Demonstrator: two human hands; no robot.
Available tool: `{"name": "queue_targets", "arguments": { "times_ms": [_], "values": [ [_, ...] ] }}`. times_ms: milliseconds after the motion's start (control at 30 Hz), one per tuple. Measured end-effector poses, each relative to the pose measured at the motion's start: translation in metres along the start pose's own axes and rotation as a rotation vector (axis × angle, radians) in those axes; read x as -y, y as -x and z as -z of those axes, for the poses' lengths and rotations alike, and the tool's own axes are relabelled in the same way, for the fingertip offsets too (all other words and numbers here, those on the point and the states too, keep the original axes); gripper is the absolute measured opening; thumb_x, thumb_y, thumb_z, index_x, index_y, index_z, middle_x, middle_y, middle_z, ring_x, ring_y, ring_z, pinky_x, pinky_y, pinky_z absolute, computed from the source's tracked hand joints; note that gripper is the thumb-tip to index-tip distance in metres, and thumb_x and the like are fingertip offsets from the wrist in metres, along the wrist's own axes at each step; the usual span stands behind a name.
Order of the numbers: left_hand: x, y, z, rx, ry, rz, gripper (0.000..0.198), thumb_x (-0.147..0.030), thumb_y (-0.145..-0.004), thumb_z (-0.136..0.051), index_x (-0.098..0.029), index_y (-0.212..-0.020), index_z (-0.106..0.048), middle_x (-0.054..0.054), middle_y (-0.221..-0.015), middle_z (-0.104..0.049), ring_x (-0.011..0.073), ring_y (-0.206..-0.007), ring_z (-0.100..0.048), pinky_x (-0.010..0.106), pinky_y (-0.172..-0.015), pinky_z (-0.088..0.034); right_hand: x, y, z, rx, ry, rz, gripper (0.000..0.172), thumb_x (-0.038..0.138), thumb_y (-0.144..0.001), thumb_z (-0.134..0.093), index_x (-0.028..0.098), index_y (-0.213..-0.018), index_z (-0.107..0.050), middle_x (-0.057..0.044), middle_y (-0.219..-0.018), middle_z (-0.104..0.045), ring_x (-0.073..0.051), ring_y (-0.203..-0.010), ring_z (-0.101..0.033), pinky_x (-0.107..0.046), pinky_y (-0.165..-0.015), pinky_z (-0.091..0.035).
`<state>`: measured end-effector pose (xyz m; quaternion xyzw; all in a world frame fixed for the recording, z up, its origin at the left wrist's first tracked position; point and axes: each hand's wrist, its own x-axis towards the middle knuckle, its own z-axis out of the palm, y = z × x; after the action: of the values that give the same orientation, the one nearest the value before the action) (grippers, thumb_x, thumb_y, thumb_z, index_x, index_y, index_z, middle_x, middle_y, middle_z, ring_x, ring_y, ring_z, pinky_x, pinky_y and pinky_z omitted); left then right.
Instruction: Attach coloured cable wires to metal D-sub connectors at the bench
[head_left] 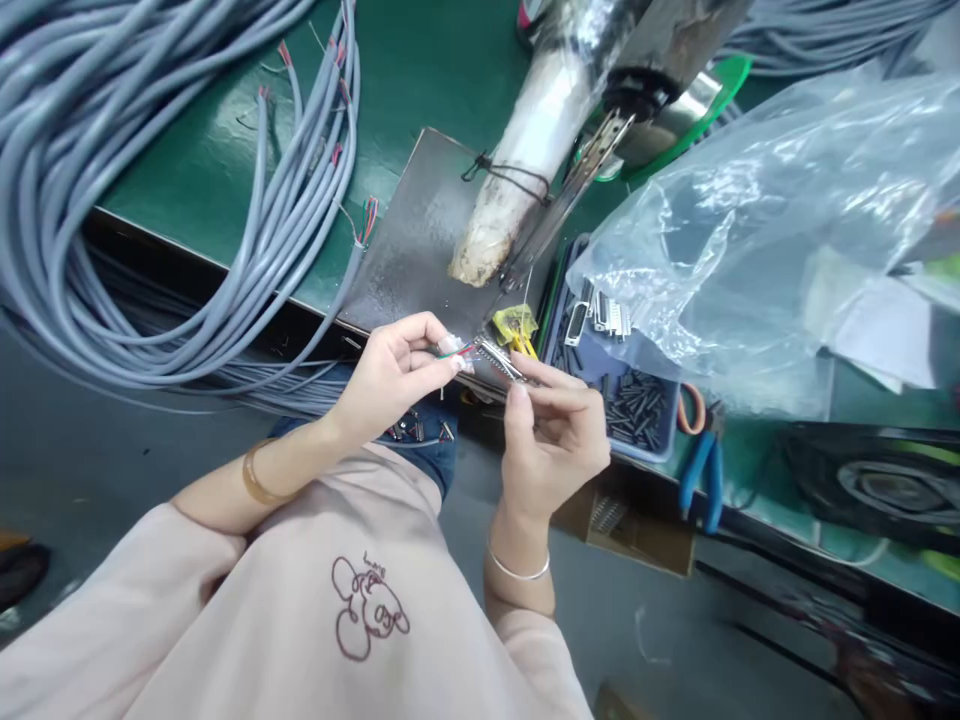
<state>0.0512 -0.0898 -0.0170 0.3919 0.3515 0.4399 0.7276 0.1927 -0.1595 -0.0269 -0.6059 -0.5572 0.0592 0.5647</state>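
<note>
My left hand [394, 375] pinches thin coloured wires [460, 352], red and green among them, close to the connector. My right hand [555, 425] grips the end of a metal multi-pin connector [499, 358] between thumb and fingers. The wire ends meet the connector's far end; whether they are joined cannot be seen. Just above hangs a clamped soldering iron [559, 215], its thin tip pointing down at that end. Beside it is a white-wrapped tube [499, 215] with wire tied round it. A yellow piece [516, 325] lies right behind the connector.
Grey cable bundles [300, 215] with stripped ends cover the left. A blue bin [652, 450] on the right holds connectors [600, 315] and small black pieces [637, 405]. Blue-handled pliers [703, 475], a clear plastic bag [750, 250] and a metal plate [409, 235] are on the green bench.
</note>
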Motion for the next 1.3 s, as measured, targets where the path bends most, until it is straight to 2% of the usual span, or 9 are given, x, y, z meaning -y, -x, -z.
{"name": "queue_targets", "arguments": {
  "times_ms": [200,400,700,1067,1300],
  "values": [
    [-0.001,-0.002,0.000,-0.009,-0.001,0.027,0.020,-0.017,-0.068,-0.077,-0.016,-0.070,-0.057,-0.002,-0.069,-0.067,-0.0006,-0.041,-0.035,0.016,-0.038,-0.025,-0.002,-0.003,-0.005,0.030,-0.005,-0.005,0.012,0.018,-0.092,-0.067,0.021,-0.082,-0.060,-0.004,-0.100,-0.080,-0.019,-0.094,-0.079,-0.034,-0.077,-0.066],
    [-0.003,-0.004,0.001,-0.015,0.022,0.018,0.020,-0.018,-0.068,-0.079,-0.017,-0.071,-0.060,-0.003,-0.066,-0.064,0.0007,-0.043,-0.036,0.016,-0.039,-0.027,-0.005,-0.007,-0.007,0.042,-0.014,0.034,0.011,0.015,-0.090,-0.068,0.021,-0.083,-0.061,-0.003,-0.101,-0.080,-0.017,-0.093,-0.078,-0.031,-0.077,-0.065],
    [-0.004,-0.008,0.000,-0.019,0.038,0.034,0.024,-0.017,-0.066,-0.081,-0.016,-0.071,-0.058,-0.002,-0.073,-0.066,0.0016,-0.045,-0.042,0.017,-0.044,-0.036,-0.010,-0.009,-0.008,0.067,0.032,0.105,0.011,0.015,-0.089,-0.068,0.023,-0.085,-0.062,-0.004,-0.105,-0.079,-0.018,-0.096,-0.077,-0.034,-0.080,-0.065],
    [-0.005,-0.013,0.000,-0.045,0.008,0.001,0.022,-0.016,-0.066,-0.079,-0.016,-0.069,-0.058,-0.002,-0.072,-0.066,-0.0001,-0.041,-0.038,0.016,-0.039,-0.030,-0.009,-0.018,-0.010,0.075,0.050,0.156,0.015,0.012,-0.088,-0.068,0.023,-0.081,-0.060,-0.003,-0.104,-0.079,-0.018,-0.092,-0.077,-0.033,-0.076,-0.064],
    [-0.008,-0.016,-0.002,-0.042,0.011,0.008,0.023,-0.018,-0.065,-0.079,-0.017,-0.069,-0.056,-0.003,-0.071,-0.065,0.0005,-0.043,-0.039,0.016,-0.040,-0.031,-0.007,-0.022,-0.010,0.065,0.084,0.208,0.013,0.013,-0.086,-0.071,0.024,-0.084,-0.063,-0.001,-0.104,-0.079,-0.018,-0.090,-0.077,-0.034,-0.076,-0.065]
  ]
}}
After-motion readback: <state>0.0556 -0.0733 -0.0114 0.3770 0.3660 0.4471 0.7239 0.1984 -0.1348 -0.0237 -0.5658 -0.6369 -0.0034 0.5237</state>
